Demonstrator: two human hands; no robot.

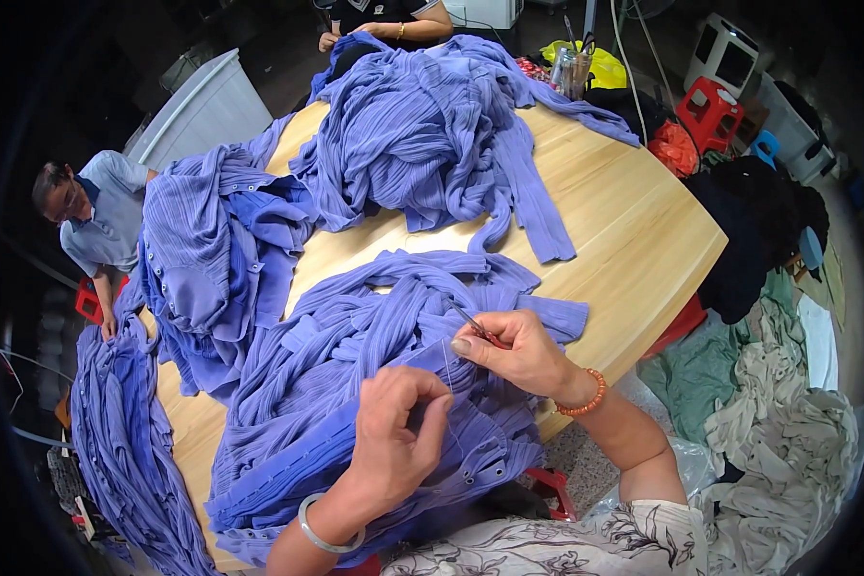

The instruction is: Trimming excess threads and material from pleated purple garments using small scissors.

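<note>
Over a heap of purple ribbed knit garments (307,384), my left hand (398,432) has its thumb and fingers closed together. Whatever the fingertips may hold is hidden. To its right, my right hand (520,357) grips a slim pointed metal tool (466,315) with a reddish handle, its tip aimed up and left. The exact kind of tool is unclear. A fine pale thread (448,384) hangs between the hands down to the cloth. Below them lies a darker blue-purple band (307,470) of the nearest garment, with round metal fasteners (499,470) by its right edge.
More purple garments (413,125) are piled across the wooden table (634,211). A person (106,216) works at the left, another (394,24) at the far side. A tool jar (572,75) stands at the back; grey cloth (778,451) and a red stool (710,113) are right.
</note>
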